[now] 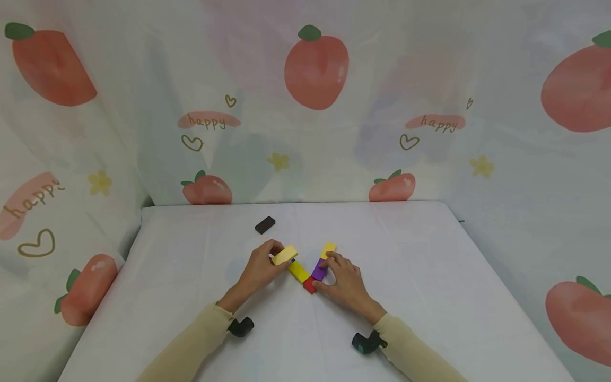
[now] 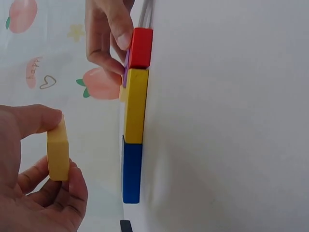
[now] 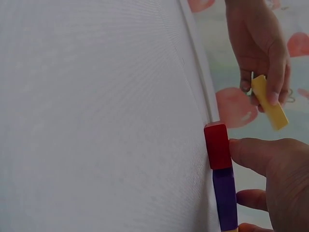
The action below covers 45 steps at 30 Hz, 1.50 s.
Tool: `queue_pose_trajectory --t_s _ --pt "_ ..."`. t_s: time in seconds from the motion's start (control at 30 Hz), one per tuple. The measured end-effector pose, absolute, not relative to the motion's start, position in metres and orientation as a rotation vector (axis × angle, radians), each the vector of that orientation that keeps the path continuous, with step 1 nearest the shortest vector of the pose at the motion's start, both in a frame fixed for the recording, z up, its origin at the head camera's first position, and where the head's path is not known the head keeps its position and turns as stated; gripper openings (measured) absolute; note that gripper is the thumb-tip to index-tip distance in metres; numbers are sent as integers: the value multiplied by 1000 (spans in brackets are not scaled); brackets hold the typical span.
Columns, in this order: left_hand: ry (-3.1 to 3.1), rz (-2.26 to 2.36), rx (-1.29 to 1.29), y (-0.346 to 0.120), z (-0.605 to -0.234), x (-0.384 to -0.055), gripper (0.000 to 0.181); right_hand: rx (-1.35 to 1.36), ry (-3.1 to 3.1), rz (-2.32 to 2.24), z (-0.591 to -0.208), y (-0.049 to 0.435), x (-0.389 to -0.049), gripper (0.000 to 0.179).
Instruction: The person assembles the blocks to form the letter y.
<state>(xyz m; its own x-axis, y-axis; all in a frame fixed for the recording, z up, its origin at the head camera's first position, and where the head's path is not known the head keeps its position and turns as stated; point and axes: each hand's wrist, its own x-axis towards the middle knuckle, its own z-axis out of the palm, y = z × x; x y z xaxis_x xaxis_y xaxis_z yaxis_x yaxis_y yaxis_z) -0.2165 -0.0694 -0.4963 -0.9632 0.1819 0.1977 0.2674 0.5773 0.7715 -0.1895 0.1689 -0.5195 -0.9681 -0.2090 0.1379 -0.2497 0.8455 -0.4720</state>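
My left hand (image 1: 260, 268) pinches a pale yellow block (image 1: 285, 255) between thumb and fingers, raised over the left end of a V-shaped row. In the left wrist view that row shows a blue block (image 2: 132, 171), a bright yellow block (image 2: 137, 105) and a red block (image 2: 141, 47), end to end. From the red one, a purple block (image 3: 225, 198) leads to a yellow-orange block (image 1: 328, 249) at the far right end. My right hand (image 1: 347, 284) rests along the right arm of the V, thumb touching the red block and fingertips against the purple one.
A black block (image 1: 264, 225) lies apart, behind the left hand. The white table (image 1: 406, 254) meets a fruit-print cloth backdrop (image 1: 324, 159) at its back edge. Small dark cameras (image 1: 241, 327) are strapped to both wrists.
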Motion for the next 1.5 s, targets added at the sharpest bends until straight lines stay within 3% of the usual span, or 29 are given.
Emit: queue_pose_trajectory --t_s 0.7,1.5 --pt "-2791 -1278 -316 -63 -498 -188 36 333 -2969 770 -521 167 -190 41" --pt "-2922 -1328 -417 -55 -504 -162 38 320 -2973 743 -522 168 -191 43"
